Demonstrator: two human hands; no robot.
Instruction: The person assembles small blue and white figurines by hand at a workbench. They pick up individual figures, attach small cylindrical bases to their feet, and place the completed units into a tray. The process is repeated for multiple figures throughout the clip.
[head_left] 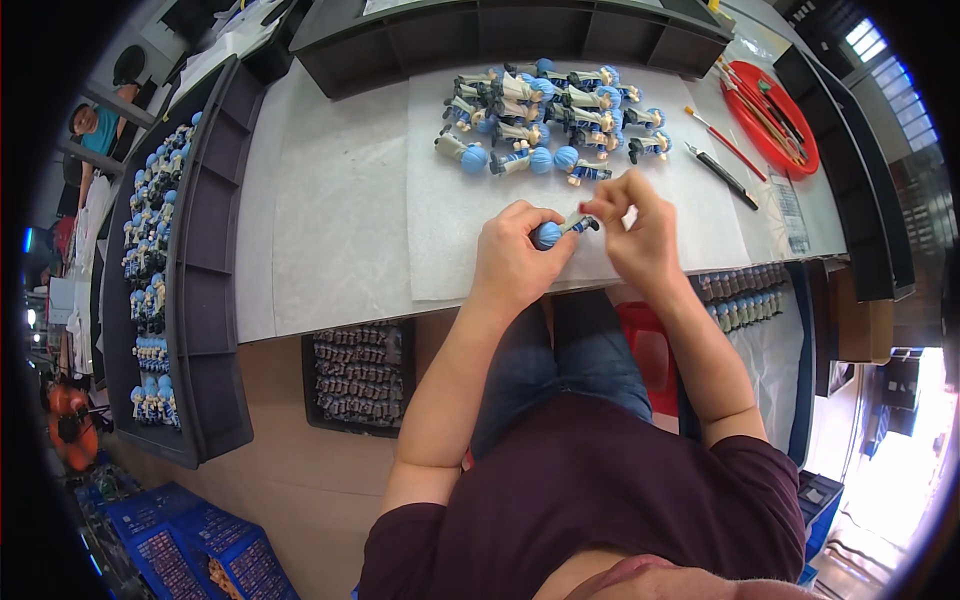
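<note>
My left hand (515, 255) is closed around a small blue-haired figurine (547, 236), held low over the white sheet with its dark feet pointing right. Just right of it, my right hand (640, 230) is pinched, its fingertips close to the figurine's lower part. Something reddish shows at those fingertips, too small to make out. Beyond my hands, a pile of similar figurines (520, 90) lies on the white sheet (450, 220), most of them on their sides.
On the right lie a red oval tray (812, 160) with brushes, a red-handled brush (735, 148) and a black craft knife (728, 180). Dark crates stand at the left (205, 250) and far edge (510, 40). A tray of dark parts (358, 375) sits below the table. Another person (95, 130) is far left.
</note>
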